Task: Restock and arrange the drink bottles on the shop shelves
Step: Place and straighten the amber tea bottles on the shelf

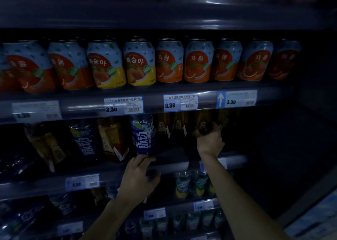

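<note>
Head camera, looking into a dim drinks cabinet, and both arms are up at the middle shelf (171, 165). The left hand (139, 176) is at the shelf's near edge, fingertips right up against the base of a blue bottle (143, 135) with white lettering. That bottle stands at the front of the shelf, leaning a touch. Whether the fingers actually grip it or only touch it, I cannot tell in this light. Over to the right, the right hand (209, 139) reaches further in, fingers curled round a dark bottle (203, 125) with a brown label, a firm hold low on its body. More brown-labelled bottles (179, 124) stand in a row between the two hands.

Left of the blue bottle there is an amber bottle (113, 137), tilted, then a second blue one (85, 143), also leaning. One shelf up, a tidy line of cans: orange ones (198, 61) on the right, two yellow-bottomed ones (139, 62) in the middle, more orange at far left. Price tags (180, 102) reading 3.30 are clipped along that shelf's rail. Below the hands, green-and-yellow bottles (191, 185) sit on the next shelf down, beneath the right forearm.
</note>
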The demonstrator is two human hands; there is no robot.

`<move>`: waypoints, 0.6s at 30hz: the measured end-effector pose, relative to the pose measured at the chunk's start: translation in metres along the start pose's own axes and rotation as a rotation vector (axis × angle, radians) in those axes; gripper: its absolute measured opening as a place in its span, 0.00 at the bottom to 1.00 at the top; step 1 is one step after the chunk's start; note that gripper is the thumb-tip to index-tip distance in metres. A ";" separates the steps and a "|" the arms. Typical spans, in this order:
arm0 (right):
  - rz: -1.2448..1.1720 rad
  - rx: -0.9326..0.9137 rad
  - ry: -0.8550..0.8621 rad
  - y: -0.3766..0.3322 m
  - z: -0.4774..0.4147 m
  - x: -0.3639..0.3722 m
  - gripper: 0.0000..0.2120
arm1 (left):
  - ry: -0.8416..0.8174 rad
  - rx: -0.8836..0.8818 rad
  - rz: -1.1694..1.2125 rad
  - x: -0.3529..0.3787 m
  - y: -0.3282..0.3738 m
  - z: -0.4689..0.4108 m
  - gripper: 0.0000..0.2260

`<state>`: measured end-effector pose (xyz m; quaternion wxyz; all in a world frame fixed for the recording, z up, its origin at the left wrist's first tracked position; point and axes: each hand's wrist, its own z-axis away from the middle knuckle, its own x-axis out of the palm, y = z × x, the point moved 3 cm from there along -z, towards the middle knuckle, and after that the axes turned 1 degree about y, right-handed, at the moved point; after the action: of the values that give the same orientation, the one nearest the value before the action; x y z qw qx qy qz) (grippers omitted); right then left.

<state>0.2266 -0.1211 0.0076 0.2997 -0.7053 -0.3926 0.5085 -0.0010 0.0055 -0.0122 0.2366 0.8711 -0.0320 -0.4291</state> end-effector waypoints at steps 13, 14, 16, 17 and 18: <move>0.002 0.027 -0.019 0.005 -0.003 0.001 0.28 | -0.006 -0.017 0.025 -0.001 0.000 0.000 0.18; 0.006 0.019 -0.015 0.005 -0.002 0.001 0.28 | -0.007 -0.012 0.023 0.000 0.000 0.000 0.18; 0.004 0.006 -0.018 0.004 0.000 0.000 0.29 | -0.023 -0.003 0.015 0.001 -0.001 0.000 0.18; -0.008 -0.004 -0.024 0.004 0.001 0.000 0.30 | -0.034 -0.005 0.011 0.001 -0.002 0.000 0.18; -0.028 -0.019 -0.027 0.003 0.003 0.000 0.30 | -0.043 -0.009 0.012 0.000 -0.004 0.000 0.19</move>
<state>0.2247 -0.1224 0.0042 0.2950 -0.6956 -0.4112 0.5100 -0.0017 0.0086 -0.0143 0.2422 0.8606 -0.0405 -0.4462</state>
